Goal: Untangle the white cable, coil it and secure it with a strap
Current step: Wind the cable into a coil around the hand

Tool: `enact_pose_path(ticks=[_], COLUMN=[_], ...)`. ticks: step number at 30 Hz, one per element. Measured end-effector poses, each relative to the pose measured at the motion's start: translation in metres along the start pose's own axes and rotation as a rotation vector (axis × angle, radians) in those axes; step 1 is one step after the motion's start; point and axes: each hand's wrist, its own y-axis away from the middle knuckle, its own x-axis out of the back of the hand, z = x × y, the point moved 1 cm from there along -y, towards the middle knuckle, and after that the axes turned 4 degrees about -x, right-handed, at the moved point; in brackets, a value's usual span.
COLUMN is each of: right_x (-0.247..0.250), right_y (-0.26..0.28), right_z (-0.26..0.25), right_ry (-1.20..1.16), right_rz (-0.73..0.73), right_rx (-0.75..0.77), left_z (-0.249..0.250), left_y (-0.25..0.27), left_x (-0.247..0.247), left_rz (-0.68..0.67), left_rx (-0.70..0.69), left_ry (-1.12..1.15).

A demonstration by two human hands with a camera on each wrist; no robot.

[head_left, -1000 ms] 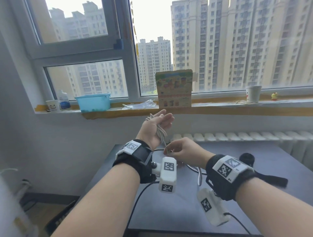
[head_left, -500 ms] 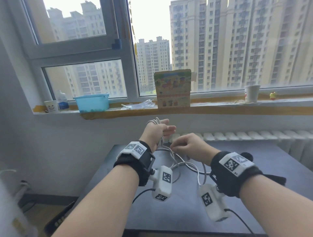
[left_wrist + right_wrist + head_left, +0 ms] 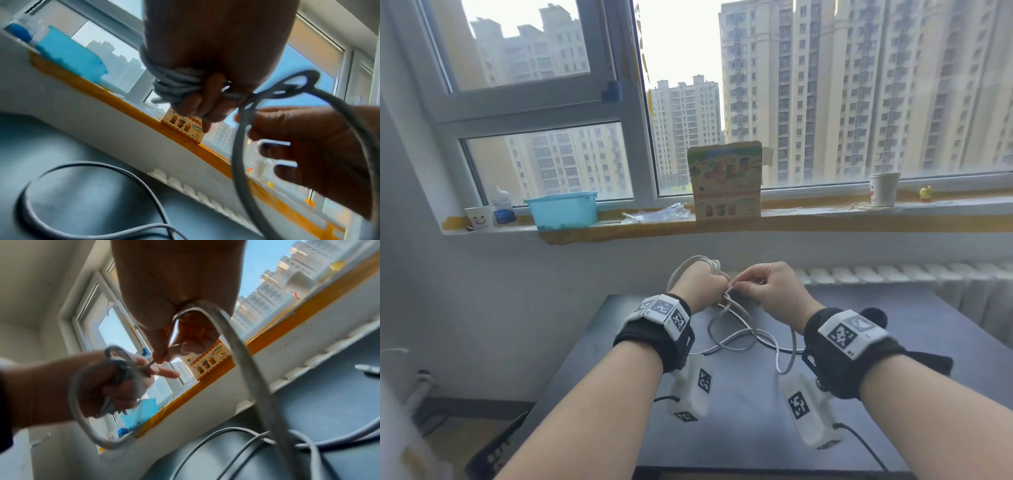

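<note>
The white cable (image 3: 736,337) is partly wound in several turns round my left hand (image 3: 700,287), which grips the coils (image 3: 179,82) in a fist above the far edge of the dark table (image 3: 739,411). My right hand (image 3: 755,284) is close beside it and pinches a strand of the cable (image 3: 148,365) between thumb and forefinger. From there a long loop (image 3: 246,361) hangs down to loose loops lying on the table. One cable plug (image 3: 368,369) lies on the table to the right. A black round object (image 3: 873,317), possibly the strap, sits behind my right wrist.
The windowsill behind holds a blue tub (image 3: 563,210), a colourful box (image 3: 724,180), paper cups (image 3: 883,190) and a plastic bag. A white radiator (image 3: 893,274) runs along the wall behind the table. The table's left edge drops to the floor.
Both hands have come down toward the table. My left hand turned from palm-up to a closed fist on the coils, and my right hand moved up beside it with a strand.
</note>
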Motion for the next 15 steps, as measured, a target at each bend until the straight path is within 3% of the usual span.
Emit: enact_pose_path(ticks=[4, 7, 11, 15], right_x=[0.007, 0.007, -0.001, -0.007], right_y=[0.000, 0.002, 0.006, 0.011], right_z=[0.013, 0.012, 0.006, -0.006], right_ry=[0.268, 0.300, 0.108, -0.255], right_rz=[0.046, -0.063, -0.198, -0.277], right_rx=[-0.006, -0.014, 0.090, -0.012], left_z=[0.014, 0.020, 0.022, 0.007], left_y=[0.003, 0.007, 0.004, -0.007], left_x=[0.008, 0.013, 0.006, 0.002], left_rz=[0.003, -0.078, -0.012, 0.151], left_rx=[0.118, 0.099, -0.009, -0.006], left_ry=[0.491, 0.838, 0.718, 0.582])
